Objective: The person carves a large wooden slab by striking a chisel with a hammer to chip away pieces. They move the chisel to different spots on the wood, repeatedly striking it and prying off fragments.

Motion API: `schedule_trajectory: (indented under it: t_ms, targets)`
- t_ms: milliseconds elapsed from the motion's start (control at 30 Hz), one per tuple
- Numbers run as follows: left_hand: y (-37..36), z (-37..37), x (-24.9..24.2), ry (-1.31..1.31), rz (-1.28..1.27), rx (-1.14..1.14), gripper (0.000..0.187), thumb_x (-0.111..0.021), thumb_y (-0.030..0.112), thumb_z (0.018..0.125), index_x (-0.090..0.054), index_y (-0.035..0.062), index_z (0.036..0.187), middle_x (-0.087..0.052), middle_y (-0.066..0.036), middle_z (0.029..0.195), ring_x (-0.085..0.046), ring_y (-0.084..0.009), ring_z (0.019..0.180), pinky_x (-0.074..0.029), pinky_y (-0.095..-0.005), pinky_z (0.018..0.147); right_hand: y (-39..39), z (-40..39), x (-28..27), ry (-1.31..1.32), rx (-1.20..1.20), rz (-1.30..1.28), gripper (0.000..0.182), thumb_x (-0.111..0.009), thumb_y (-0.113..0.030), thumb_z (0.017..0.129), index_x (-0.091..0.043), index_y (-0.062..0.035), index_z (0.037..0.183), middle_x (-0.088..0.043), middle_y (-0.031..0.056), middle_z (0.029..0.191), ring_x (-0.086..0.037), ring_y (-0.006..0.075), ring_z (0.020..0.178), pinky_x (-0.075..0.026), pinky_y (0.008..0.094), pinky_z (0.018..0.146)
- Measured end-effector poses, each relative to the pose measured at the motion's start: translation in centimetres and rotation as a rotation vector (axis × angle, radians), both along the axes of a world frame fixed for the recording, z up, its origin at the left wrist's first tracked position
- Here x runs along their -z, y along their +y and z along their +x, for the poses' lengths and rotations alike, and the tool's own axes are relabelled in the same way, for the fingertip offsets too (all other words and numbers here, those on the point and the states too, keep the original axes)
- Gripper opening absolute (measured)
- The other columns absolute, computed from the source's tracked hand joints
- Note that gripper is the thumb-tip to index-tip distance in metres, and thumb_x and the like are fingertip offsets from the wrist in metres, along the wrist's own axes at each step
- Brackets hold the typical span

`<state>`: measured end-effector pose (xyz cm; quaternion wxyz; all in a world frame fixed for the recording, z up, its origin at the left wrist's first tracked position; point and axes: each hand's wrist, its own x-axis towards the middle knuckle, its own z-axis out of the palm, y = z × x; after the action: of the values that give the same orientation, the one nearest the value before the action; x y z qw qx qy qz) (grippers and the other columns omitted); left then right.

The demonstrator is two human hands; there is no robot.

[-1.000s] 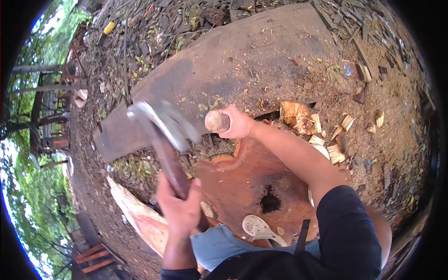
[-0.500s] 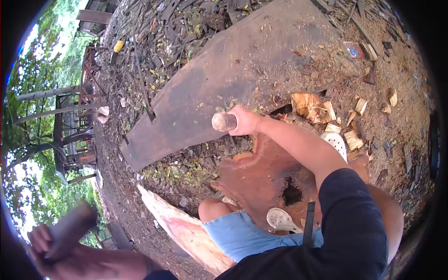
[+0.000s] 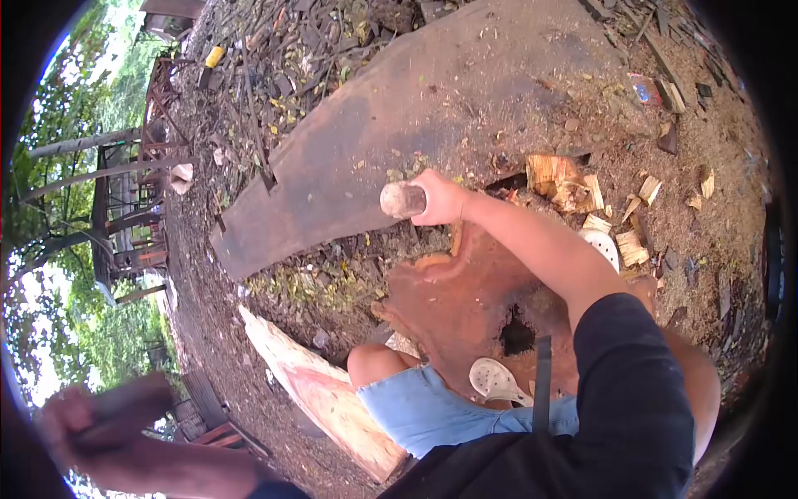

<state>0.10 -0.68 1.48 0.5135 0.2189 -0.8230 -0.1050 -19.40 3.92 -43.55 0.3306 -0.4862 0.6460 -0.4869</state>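
Note:
My right hand (image 3: pixel 440 198) is closed around a thick round wooden handle (image 3: pixel 402 200), whose pale, worn end faces me. My fist and forearm hide the lower part of the tool. Below and beside that fist lies a broad reddish-brown wood slab (image 3: pixel 440 303) with a dark hole (image 3: pixel 518 334). At the lower left, my left hand (image 3: pixel 71 424) is raised and wrapped around a dark wooden club (image 3: pixel 133 407), both smeared by motion. The club is well apart from the handle in this view.
A long brown board (image 3: pixel 349 158) lies beyond the slab. Split wood chunks (image 3: pixel 561 181) and sawdust lie near my white clog (image 3: pixel 600 248). A pale cut log (image 3: pixel 320 387) rests beside my knee. A yellow object (image 3: pixel 214 56) lies among scraps, with trees (image 3: pixel 79 166) at left.
The wooden club in my left hand has swung from a slant to nearly level in the view. My right hand keeps its hold on the handle, and the view has shifted slightly.

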Motion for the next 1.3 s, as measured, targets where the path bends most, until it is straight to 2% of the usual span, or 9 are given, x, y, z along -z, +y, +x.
schedule_trajectory:
  t_ms: [100,233,433,567,767,967,1100,1200,1300]
  targets:
    - [2.7,-0.6,7.6,0.093,0.132,-0.004,0.018,-0.059,0.016,0.073,-0.059,0.0029,0.085,-0.058,-0.007,0.078,-0.054,-0.0161,0.069,-0.045,-0.032,0.062,0.6,0.2,-0.3,-0.026,0.072,-0.008,0.061,-0.071,-0.028,0.06,-0.058,0.0022,0.111,-0.057,0.0231,0.106,-0.052,0.033,0.107,-0.042,0.0361,0.094]
    - [6.8,0.8,28.5,-0.958,0.774,-0.117,0.025,-0.06,0.014,0.071,-0.058,0.0015,0.093,-0.059,-0.008,0.08,-0.054,-0.0162,0.068,-0.044,-0.0307,0.062,0.0,0.5,1.5,0.007,0.033,-0.096,0.048,-0.071,-0.024,0.059,-0.062,0.0034,0.098,-0.063,0.0221,0.09,-0.06,0.0324,0.09,-0.046,0.0364,0.086]
    - [2.6,2.1,9.1,-0.983,0.344,-0.741,0.038,-0.062,0.01,0.068,-0.056,-0.0005,0.105,-0.06,-0.008,0.082,-0.053,-0.0163,0.068,-0.043,-0.0289,0.061,0.8,-0.4,-0.9,0.021,0.027,-0.055,0.05,-0.07,-0.026,0.061,-0.062,0.0031,0.101,-0.061,0.0235,0.094,-0.057,0.0325,0.098,-0.045,0.0375,0.09]
    - [0.2,2.5,-5.4,0.113,-0.129,-0.172,0.028,-0.051,0.029,0.08,-0.057,0.002,0.076,-0.054,-0.005,0.076,-0.051,-0.0143,0.071,-0.04,-0.0294,0.081,0.3,1.0,0.8,0.014,0.111,-0.011,0.059,-0.071,-0.028,0.061,-0.058,0.0006,0.112,-0.057,0.0223,0.108,-0.051,0.0342,0.108,-0.041,0.0359,0.095]
    - [7.6,0.8,28.8,-0.949,0.788,-0.11,0.031,-0.065,0.022,0.071,-0.059,-0.0044,0.085,-0.062,-0.015,0.074,-0.06,-0.0234,0.07,-0.046,-0.0327,0.068,-0.6,1.1,1.6,-0.021,0.04,-0.094,0.044,-0.071,-0.025,0.06,-0.062,0.0012,0.095,-0.062,0.0222,0.089,-0.061,0.0323,0.087,-0.048,0.0373,0.079]
    - [0.9,4.5,10.6,-0.81,0.442,-0.517,0.017,-0.054,0.01,0.079,-0.058,0.0012,0.093,-0.059,-0.009,0.083,-0.056,-0.0171,0.069,-0.047,-0.0272,0.062,0.7,-0.3,-0.4,0.017,0.087,-0.111,0.04,-0.071,-0.021,0.059,-0.064,-0.0013,0.093,-0.063,0.0196,0.083,-0.061,0.0315,0.082,-0.048,0.038,0.078]
    - [-2.4,2.9,-3.7,0.023,0.106,0.016,0.024,-0.048,0.021,0.087,-0.051,0.0053,0.069,-0.051,-0.007,0.07,-0.047,-0.0157,0.061,-0.041,-0.0316,0.064,0.5,0.2,-0.2,0.005,0.016,-0.019,0.048,-0.072,-0.024,0.06,-0.063,-0.0017,0.102,-0.061,0.0205,0.099,-0.052,0.033,0.103,-0.042,0.0379,0.092]
    - [0.5,-2.0,4.2,0.292,0.071,-0.057,0.021,-0.047,0.023,0.087,-0.05,0.0068,0.074,-0.05,-0.005,0.07,-0.049,-0.0138,0.076,-0.038,-0.0316,0.079,0.3,0.7,0.8,0.031,0.061,-0.06,0.048,-0.072,-0.025,0.06,-0.063,-0.0015,0.102,-0.062,0.0202,0.098,-0.053,0.0322,0.102,-0.043,0.0377,0.091]
    - [5.5,-0.1,25.3,-0.486,0.632,-0.197,0.018,-0.056,0.018,0.078,-0.055,0.0006,0.079,-0.055,-0.008,0.067,-0.054,-0.016,0.068,-0.043,-0.0319,0.068,0.1,0.8,2.6,0.007,-0.025,-0.061,0.047,-0.073,-0.023,0.059,-0.062,-0.0026,0.099,-0.063,0.0186,0.093,-0.058,0.0318,0.093,-0.046,0.0385,0.086]
